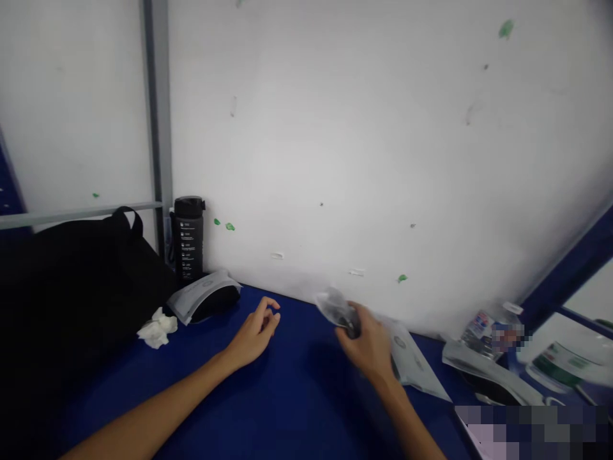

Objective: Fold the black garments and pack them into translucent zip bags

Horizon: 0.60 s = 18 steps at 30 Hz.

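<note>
My right hand (368, 342) is closed around a clear plastic bag (330, 305) with something dark inside it, held above the blue tabletop (292, 409). Behind and beside that hand is a frosted pouch (414, 361) with a small printed logo; whether it is joined to the bag in my fingers I cannot tell. My left hand (256, 332) hovers over the table with loosely curled fingers and nothing in them. Left of it, near the wall, lies another frosted pouch (204, 291) with a black item in it.
At the left are a large black bag (81, 287), a dark water bottle (188, 239) and a crumpled tissue (158, 328). To the right stand a clear plastic bottle (486, 329), one more frosted pouch (493, 367) and a green-labelled container (560, 364). A white wall (335, 140) rises behind the table.
</note>
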### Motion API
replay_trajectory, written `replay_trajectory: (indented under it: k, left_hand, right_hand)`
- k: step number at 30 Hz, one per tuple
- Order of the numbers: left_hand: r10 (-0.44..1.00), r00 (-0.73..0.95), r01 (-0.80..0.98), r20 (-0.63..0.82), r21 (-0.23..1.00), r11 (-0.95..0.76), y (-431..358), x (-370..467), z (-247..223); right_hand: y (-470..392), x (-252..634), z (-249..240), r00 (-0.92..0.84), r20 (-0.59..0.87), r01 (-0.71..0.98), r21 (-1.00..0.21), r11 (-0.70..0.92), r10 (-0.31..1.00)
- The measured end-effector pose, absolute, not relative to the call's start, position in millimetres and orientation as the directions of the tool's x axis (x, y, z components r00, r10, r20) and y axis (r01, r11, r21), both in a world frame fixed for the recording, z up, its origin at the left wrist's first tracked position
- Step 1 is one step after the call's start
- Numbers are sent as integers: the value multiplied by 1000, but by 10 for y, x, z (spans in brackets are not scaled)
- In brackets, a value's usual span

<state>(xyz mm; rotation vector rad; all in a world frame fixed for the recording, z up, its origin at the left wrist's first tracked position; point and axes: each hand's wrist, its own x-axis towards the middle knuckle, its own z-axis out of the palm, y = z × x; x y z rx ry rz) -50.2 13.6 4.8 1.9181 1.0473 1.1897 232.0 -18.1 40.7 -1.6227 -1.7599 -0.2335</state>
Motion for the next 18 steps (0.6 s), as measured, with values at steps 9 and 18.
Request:
replay_trajectory:
  k: [9,18]
  left_hand:
    - [847,317,306,427,799,-518,95,-485,15]
    - [842,329,326,428,785,-526,103,-481,4]
  right_hand:
    - [-4,2937,183,507,274,860,-90,-503,817]
    - [57,3182,276,404,21,913,-64,-402,914]
